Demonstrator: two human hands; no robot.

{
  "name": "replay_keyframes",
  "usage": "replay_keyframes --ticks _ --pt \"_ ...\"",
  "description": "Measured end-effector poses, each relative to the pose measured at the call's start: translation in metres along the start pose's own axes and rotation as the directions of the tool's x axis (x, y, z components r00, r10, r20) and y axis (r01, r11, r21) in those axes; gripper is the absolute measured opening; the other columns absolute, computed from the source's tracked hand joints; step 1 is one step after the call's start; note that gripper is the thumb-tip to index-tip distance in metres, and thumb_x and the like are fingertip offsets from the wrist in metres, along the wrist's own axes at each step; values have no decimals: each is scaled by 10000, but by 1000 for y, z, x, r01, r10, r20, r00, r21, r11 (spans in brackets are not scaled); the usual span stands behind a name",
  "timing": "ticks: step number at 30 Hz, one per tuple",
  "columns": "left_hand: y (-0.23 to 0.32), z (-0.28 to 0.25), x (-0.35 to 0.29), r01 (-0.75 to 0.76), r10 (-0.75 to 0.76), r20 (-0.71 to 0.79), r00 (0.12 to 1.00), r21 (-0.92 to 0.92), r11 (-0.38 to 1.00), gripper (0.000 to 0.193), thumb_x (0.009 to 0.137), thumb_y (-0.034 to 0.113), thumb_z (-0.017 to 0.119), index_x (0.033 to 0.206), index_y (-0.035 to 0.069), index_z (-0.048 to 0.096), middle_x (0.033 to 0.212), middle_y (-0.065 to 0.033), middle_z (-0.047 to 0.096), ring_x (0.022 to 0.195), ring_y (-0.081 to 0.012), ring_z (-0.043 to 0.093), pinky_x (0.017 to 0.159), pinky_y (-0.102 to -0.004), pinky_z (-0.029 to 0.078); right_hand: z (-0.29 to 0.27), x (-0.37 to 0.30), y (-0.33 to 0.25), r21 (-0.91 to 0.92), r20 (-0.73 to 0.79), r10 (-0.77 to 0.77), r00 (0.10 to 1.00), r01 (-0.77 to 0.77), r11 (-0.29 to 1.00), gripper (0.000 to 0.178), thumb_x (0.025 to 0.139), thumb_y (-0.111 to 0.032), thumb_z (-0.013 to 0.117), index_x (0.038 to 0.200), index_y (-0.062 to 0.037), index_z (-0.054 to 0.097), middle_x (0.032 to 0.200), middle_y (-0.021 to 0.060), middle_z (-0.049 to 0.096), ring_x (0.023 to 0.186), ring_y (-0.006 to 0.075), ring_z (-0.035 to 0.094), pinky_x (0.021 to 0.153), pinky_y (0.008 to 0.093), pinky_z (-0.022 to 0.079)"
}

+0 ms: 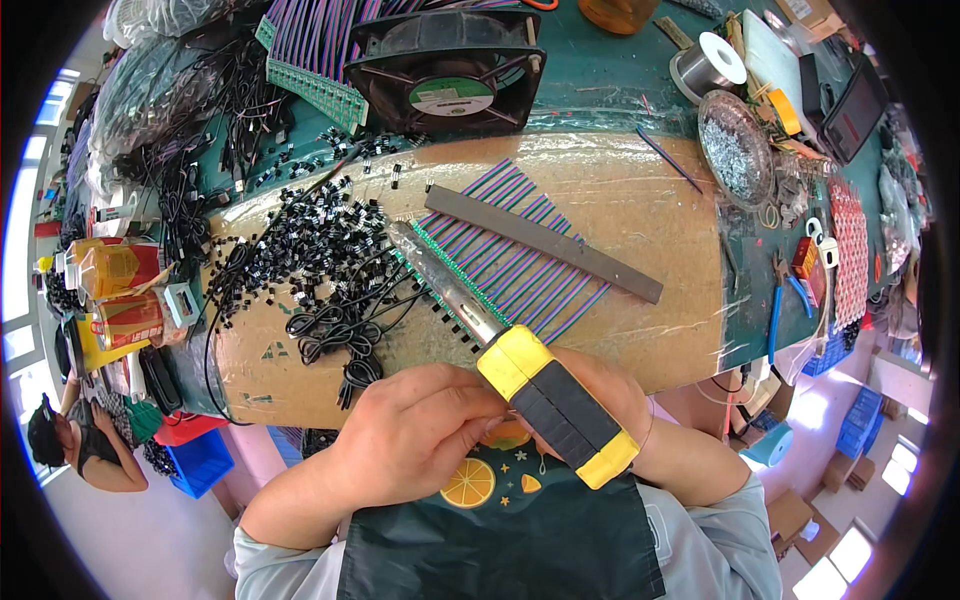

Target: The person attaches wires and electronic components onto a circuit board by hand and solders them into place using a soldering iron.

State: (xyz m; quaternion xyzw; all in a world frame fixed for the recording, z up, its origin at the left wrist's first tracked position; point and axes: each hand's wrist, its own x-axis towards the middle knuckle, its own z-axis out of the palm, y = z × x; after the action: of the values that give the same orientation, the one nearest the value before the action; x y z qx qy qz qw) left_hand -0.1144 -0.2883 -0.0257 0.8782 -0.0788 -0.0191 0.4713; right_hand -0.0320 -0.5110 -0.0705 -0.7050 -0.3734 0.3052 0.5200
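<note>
A yellow and black soldering gun (550,405) points up and left from my right hand (605,390), which is closed around it, its fingers mostly hidden beneath the body. Its long metal barrel (450,285) passes over a row of small green circuit boards (455,262). Striped ribbon wires (520,235) fan out from these boards, and a flat grey-brown bar (545,243) lies across them. Close to the gun, near the front table edge, my left hand (415,430) is closed with its fingertips pressed together; whatever they hold is hidden.
Left of the boards lie a heap of small black components (310,240) and coiled black cables (345,335). A black fan (450,75) stands at the back. At right are a solder spool (710,65), a round dish (737,150) and blue-handled pliers (776,315).
</note>
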Motion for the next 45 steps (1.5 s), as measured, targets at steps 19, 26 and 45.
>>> replay_keyframes --ticks 19,26,45 --pt "1 -15 3 -26 50 -112 992 202 979 211 723 -20 741 917 49 695 871 -93 656 772 -274 658 667 -362 532 -6 -9 -10 541 -95 250 964 -161 826 297 910 -39 650 1192 1 567 1030 77 663 881 146 638 775 307 523" --pt "-28 -7 25 134 -12 -326 945 356 925 99 780 -18 708 858 35 677 803 -110 645 716 -287 649 636 -361 520 -6 -36 12 643 -135 129 982 -12 765 323 866 -16 686 1167 -9 566 966 72 632 863 152 613 739 311 500" --pt "-47 4 31 183 -52 -329 943 380 907 89 753 -7 708 821 41 677 808 -86 668 721 -266 668 622 -357 537 -4 -77 29 115 -100 223 970 -211 971 445 804 -161 749 1186 20 609 938 109 673 774 290 671 680 354 538"
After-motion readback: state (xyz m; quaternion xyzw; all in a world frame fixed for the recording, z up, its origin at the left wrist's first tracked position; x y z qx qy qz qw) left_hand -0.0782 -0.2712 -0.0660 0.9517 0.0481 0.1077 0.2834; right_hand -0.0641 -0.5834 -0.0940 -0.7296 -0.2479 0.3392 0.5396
